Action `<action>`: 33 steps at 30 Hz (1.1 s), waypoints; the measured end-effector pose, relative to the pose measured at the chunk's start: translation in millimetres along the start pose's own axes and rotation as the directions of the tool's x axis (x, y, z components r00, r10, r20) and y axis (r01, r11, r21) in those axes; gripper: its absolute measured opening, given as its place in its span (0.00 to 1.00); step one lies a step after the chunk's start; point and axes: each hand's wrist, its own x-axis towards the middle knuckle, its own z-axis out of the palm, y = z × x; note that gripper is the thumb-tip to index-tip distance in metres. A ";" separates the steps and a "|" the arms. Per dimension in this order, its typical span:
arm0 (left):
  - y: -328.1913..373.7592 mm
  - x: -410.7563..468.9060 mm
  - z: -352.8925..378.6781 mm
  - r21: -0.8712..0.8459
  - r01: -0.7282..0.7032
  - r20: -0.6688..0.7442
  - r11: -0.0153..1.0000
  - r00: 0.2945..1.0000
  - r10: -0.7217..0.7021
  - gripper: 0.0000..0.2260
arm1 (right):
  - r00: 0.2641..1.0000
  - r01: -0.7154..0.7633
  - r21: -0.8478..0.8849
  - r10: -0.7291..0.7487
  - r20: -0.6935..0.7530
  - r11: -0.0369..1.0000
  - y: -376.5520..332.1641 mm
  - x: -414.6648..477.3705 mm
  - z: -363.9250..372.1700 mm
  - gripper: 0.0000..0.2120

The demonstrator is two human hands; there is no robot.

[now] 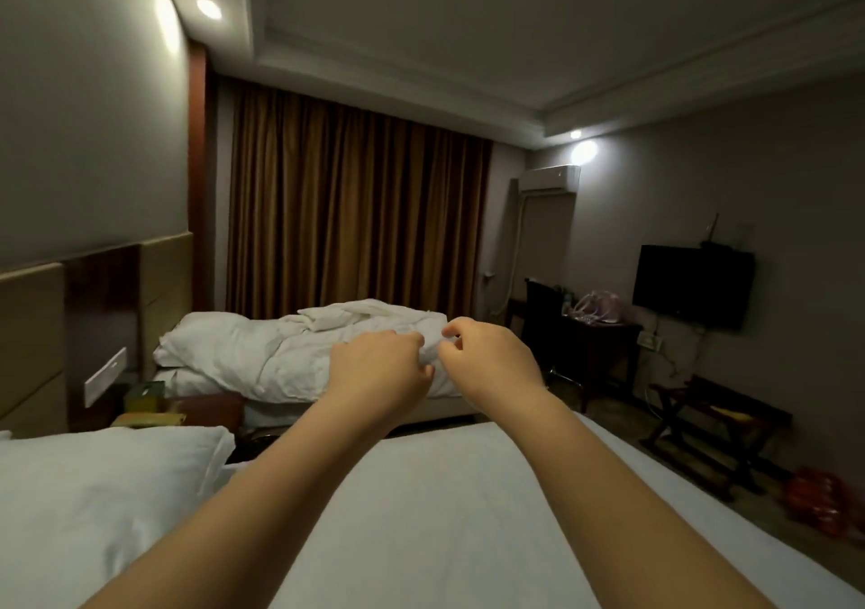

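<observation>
White wad (429,350): a small crumpled white piece, cloth or paper, you cannot tell which; you hold it up in the air between both hands, in the middle of the scene, above the far edge of the near bed and in front of the far bed.
Pillow (93,491): white, near left, lying on the near bed.
Near bed (468,515): smooth white sheet under your forearms.
Far bed (262,360): left of middle, with its white duvet rumpled in a heap.
Left hand (379,365): back towards you, fingers curled in, pinching the left end of the wad.
Curtain (355,210): brown, drawn across the far wall behind the far bed.
Right hand (491,360): fingers curled, thumb and fingertips pinching the right end of the wad, close to your left hand.
Desk (604,341): dark, far right, with bags on top.
Television (692,288): dark screen on the right wall, above the desk.
Luggage rack (711,426): dark wood, right, nearer than the desk.
Red bag (819,501): on the floor, near right.
</observation>
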 end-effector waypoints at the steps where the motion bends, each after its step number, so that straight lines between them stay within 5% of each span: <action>1: 17.4 -6.4 -1.6 -0.029 -0.003 -0.026 1.000 1.000 0.002 0.15 | 1.000 0.014 0.009 -0.014 -0.003 1.000 11.8 -8.8 -7.3 0.15; 18: 222.6 -75.7 127.7 -0.367 0.072 0.056 0.928 0.997 -0.055 0.13 | 0.980 -0.191 0.129 0.182 0.076 0.973 268.4 -127.6 1.0 0.15; 33: 540.6 98.0 258.7 -0.544 -0.037 0.141 0.838 0.981 0.135 0.15 | 0.926 -0.371 -0.105 0.376 0.031 0.922 597.7 -34.2 -76.8 0.16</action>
